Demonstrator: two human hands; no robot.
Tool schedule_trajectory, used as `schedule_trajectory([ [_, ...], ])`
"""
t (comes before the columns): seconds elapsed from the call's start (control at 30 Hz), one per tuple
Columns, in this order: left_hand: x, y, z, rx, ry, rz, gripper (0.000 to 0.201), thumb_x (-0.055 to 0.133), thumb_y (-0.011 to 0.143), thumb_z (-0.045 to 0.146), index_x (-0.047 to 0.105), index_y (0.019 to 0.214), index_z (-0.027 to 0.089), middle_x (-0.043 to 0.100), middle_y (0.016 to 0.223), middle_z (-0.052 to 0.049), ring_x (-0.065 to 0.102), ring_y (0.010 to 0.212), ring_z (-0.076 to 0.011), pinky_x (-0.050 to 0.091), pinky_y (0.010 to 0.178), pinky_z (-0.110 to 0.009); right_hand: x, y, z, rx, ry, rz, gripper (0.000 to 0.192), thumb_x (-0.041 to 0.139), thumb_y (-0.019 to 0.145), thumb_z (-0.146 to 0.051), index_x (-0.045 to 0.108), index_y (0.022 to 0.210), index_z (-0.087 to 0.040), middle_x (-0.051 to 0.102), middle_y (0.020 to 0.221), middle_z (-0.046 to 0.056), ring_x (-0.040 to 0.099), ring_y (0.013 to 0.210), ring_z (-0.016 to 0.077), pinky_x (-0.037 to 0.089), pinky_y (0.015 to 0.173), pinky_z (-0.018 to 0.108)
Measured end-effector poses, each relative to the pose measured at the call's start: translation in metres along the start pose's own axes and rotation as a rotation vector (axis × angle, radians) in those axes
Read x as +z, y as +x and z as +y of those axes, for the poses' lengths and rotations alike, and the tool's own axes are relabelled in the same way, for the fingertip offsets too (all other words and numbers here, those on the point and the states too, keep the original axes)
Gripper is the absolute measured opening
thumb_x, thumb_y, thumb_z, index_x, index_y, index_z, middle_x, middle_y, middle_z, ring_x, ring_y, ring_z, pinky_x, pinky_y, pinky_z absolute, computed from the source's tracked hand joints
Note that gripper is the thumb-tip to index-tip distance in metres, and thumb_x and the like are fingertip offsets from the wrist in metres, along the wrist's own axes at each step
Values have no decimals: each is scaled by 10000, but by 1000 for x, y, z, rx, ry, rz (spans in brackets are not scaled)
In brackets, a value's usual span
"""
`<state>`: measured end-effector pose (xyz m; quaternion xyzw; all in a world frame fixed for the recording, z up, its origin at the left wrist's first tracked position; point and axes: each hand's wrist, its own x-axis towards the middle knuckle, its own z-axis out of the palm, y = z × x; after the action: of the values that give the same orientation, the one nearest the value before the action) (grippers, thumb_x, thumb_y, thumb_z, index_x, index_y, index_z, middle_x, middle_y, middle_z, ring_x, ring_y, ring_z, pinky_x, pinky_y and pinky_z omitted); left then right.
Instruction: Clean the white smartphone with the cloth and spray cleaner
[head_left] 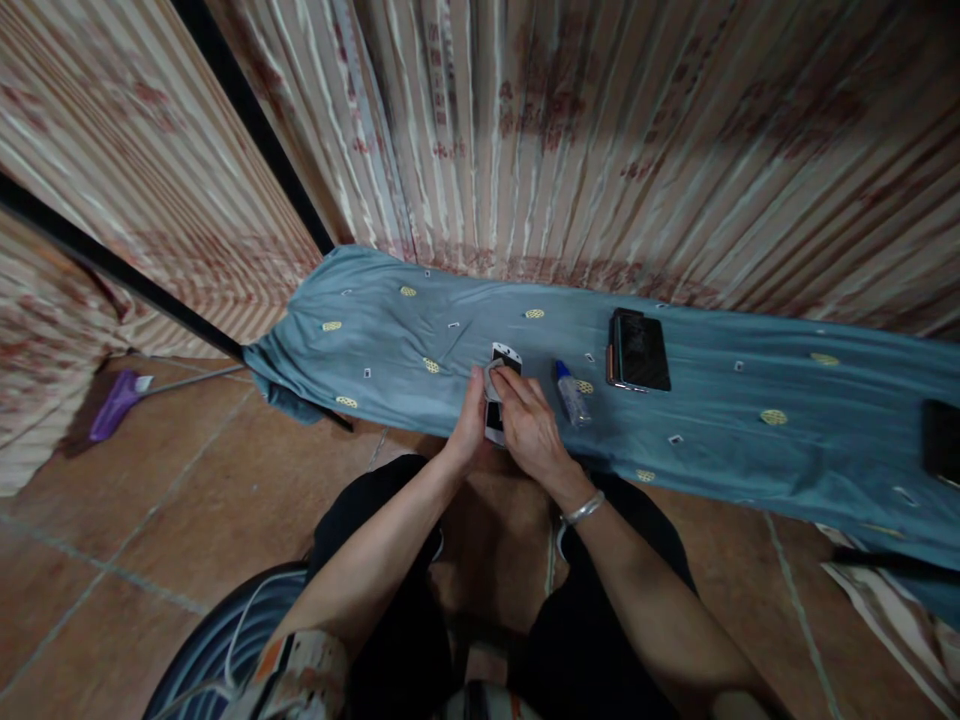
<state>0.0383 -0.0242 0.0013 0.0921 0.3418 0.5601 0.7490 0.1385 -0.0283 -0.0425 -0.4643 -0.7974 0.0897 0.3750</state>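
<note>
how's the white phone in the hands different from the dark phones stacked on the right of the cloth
The white phone has a pale frame; the stacked phones are dark.

The white phone is held by the left hand and right hand, partly covered; the stacked phones lie untouched and in full view.

The white phone is alone; the stacked phones look to be two, one on the other.

Both rest on the blue cloth.

Both forearms reach forward from the person's lap and meet in front — bare, with a bangle on the right wrist. The left hand (471, 420) is curled, fingers closed in a grip, thumb side up. The right hand (529, 425) lies just beside it, palm down, fingers bent and pressing — the two hands touch.
</note>
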Motion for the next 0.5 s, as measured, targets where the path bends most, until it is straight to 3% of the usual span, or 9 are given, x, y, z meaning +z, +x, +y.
schedule_trajectory([
  [0.17,5,-6,-3,11,-15,0,494,285,1078,332,662,1325,131,759,1209,-96,624,1300,-190,447,1123,-292,0,4,10,14,-19,11,528,368,981,-112,556,1473,-146,592,1472,158,573,1292,296,473,1131,509],
  [0.37,3,-6,-6,-38,29,-54,524,268,1075,379,627,1390,162,745,1259,-109,622,1313,-231,462,1127,-374,-2,8,18,33,-36,13,544,381,967,-105,535,1486,-153,588,1480,156,554,1317,303,464,1133,534],
  [0.5,-2,-3,-10,-33,34,-55,482,320,1066,368,649,1372,195,750,1258,-95,620,1319,-238,476,1102,-365,-3,8,22,42,-71,18,520,367,973,-107,557,1458,-112,592,1470,177,558,1301,307,465,1126,514],
])
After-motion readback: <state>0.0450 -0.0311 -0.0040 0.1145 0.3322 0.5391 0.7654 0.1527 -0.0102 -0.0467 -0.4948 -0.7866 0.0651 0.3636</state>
